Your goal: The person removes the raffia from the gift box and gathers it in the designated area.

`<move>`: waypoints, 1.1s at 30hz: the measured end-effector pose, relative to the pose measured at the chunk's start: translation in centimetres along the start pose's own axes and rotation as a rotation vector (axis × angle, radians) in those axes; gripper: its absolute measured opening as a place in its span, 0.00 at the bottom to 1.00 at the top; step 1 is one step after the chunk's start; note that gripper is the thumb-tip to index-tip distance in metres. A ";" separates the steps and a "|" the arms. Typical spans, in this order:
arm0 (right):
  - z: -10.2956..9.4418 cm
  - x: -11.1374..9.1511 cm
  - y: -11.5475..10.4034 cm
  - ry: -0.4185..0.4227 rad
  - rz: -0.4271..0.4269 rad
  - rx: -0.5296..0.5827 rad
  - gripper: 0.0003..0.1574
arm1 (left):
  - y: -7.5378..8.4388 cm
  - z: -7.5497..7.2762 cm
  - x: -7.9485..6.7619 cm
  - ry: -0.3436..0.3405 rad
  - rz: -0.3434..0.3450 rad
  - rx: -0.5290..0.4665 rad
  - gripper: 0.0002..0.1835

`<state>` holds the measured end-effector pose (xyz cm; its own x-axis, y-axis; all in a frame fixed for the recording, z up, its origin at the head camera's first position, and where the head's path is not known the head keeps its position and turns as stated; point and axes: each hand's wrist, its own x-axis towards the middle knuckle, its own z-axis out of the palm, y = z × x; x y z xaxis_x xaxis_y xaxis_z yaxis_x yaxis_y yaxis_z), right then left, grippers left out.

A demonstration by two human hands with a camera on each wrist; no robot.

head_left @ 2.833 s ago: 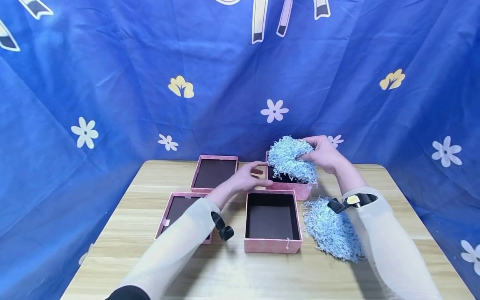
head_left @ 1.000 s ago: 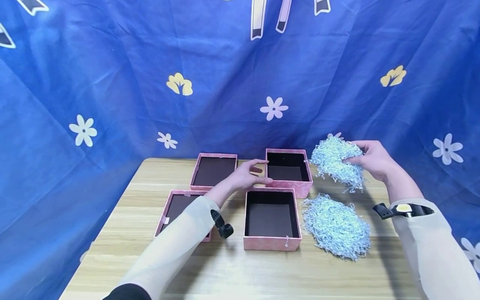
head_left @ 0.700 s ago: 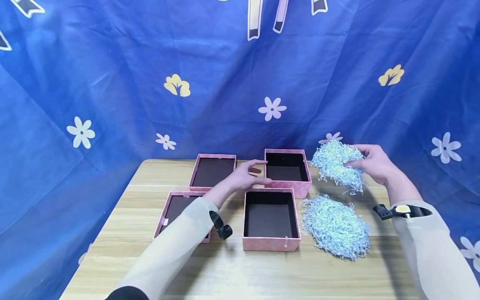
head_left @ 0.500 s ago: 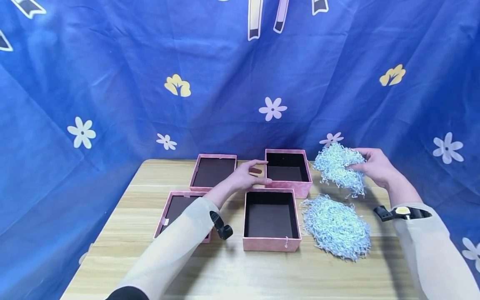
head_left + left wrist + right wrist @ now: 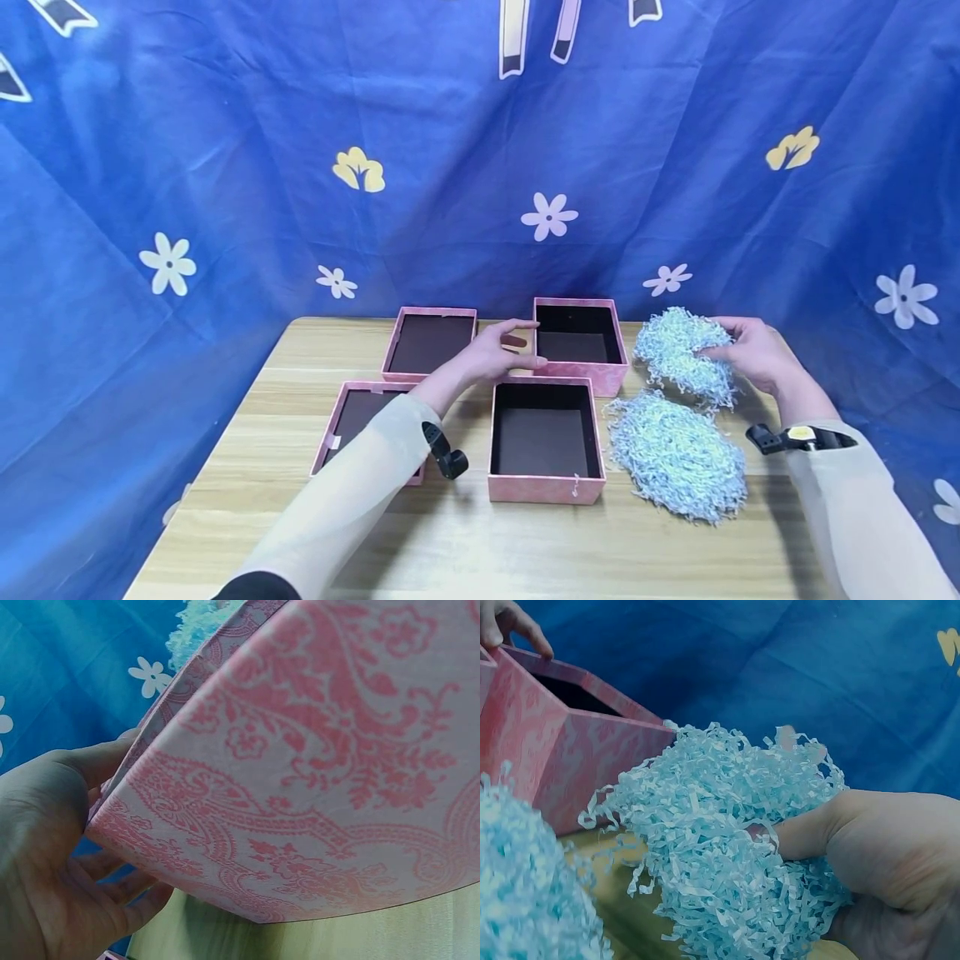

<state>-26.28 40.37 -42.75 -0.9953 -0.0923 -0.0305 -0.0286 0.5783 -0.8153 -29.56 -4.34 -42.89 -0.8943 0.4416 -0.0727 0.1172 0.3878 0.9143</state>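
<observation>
Blue crinkle-cut shredded paper hangs as a loose clump in my right hand, pinched between thumb and fingers. In the right wrist view the thumb sinks into the shredded paper, and the other fingers are mostly hidden behind it. My left hand holds the left side of the back pink box, thumb at the front corner and a finger at the rim. The left wrist view shows that patterned pink box with fingers at its corner. The box has a black inside with nothing in it.
A second heap of blue shredded paper lies on the wooden table, just in front of the held clump. Another pink box stands before the back one. Two shallow pink lids lie to the left, one partly under my left sleeve.
The right hand has carried the clump of shredded paper out of the back box to the right, then lowered it toward the table. The left hand has stayed at the box.
</observation>
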 end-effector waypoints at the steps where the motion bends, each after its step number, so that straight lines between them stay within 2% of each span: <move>1: 0.1 0.0 0.2 -0.002 -0.006 0.016 0.39 | 0.0 0.0 0.0 -0.001 0.001 -0.002 0.40; 9: 1.3 0.5 2.5 0.011 -0.049 0.076 0.39 | -0.2 0.1 0.0 -0.010 0.008 -0.028 0.40; 16: 2.4 0.7 3.2 -0.003 -0.021 0.033 0.35 | -0.5 0.2 0.2 -0.009 0.003 -0.057 0.40; 22: 2.9 0.8 2.7 -0.040 0.003 -0.045 0.36 | -0.4 0.2 0.1 -0.003 0.009 -0.059 0.40; 28: 2.6 0.7 1.6 -0.060 0.020 -0.104 0.45 | -0.4 0.3 0.1 -0.015 -0.001 -0.090 0.40; 33: 2.0 0.3 0.6 -0.088 0.058 -0.101 0.56 | -0.2 0.2 -0.1 -0.018 0.016 -0.055 0.40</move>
<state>-26.42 39.10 -44.43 -0.9836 -0.1247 -0.1305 0.0153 0.6627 -0.7487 -29.41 -4.27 -43.21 -0.8844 0.4624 -0.0643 0.1075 0.3357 0.9358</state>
